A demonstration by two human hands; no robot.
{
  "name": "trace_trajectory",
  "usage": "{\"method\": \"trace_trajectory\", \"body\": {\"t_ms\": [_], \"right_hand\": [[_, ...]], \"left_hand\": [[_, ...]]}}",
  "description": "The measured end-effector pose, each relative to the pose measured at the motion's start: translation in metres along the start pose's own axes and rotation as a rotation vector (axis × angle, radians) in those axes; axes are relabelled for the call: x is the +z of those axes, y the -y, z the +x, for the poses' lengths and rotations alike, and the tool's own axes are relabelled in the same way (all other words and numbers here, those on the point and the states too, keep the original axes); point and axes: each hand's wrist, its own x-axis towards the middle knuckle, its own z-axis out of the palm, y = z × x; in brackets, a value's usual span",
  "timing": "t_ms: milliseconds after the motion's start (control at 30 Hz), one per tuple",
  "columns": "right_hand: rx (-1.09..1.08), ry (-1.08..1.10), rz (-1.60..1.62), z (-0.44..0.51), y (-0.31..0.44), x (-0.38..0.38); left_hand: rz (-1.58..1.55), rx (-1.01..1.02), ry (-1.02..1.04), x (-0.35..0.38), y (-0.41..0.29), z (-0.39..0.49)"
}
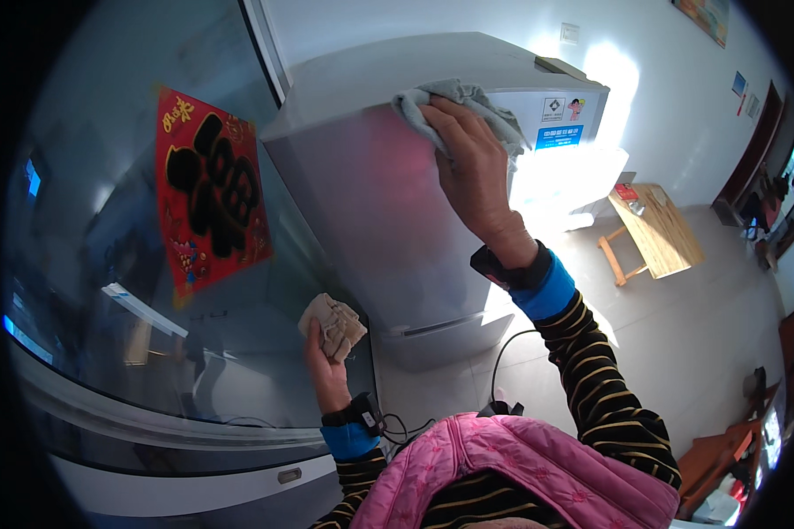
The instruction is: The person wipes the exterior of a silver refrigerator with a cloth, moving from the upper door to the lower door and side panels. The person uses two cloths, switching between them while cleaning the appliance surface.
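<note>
A grey-blue cloth (503,122) lies under my right hand (473,162), which grips it against the upper front edge of a silver-grey refrigerator (397,238). Part of the cloth laps onto the refrigerator's top. Lower down, my left hand (327,370) holds a folded beige cloth (334,324) beside the refrigerator's front, between it and a glass sliding door (238,357). Stickers (559,135) sit on the refrigerator's front near its upper right corner. A pink blur shows on the refrigerator's glossy surface.
A red paper decoration (212,192) with a large black character is stuck to the glass on the left. A small wooden table (661,228) bearing a few items stands on the tiled floor at the right. Bright sunlight falls beside the refrigerator. Black cables (496,360) hang near my body.
</note>
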Motion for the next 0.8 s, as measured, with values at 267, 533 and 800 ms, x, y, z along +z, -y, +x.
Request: {"method": "trace_trajectory", "body": {"t_ms": [267, 533, 800], "right_hand": [[-0.222, 0.051, 0.088, 0.000, 0.060, 0.078], [-0.306, 0.399, 0.088, -0.056, 0.044, 0.080], [-0.196, 0.568, -0.104, -0.136, -0.040, 0.003]], "left_hand": [[-0.034, 0.051, 0.000, -0.023, -0.003, -0.003], [0.004, -0.022, -0.017, -0.028, -0.008, -0.003], [-0.044, 0.023, -0.059, -0.009, -0.007, -0.004]]}}
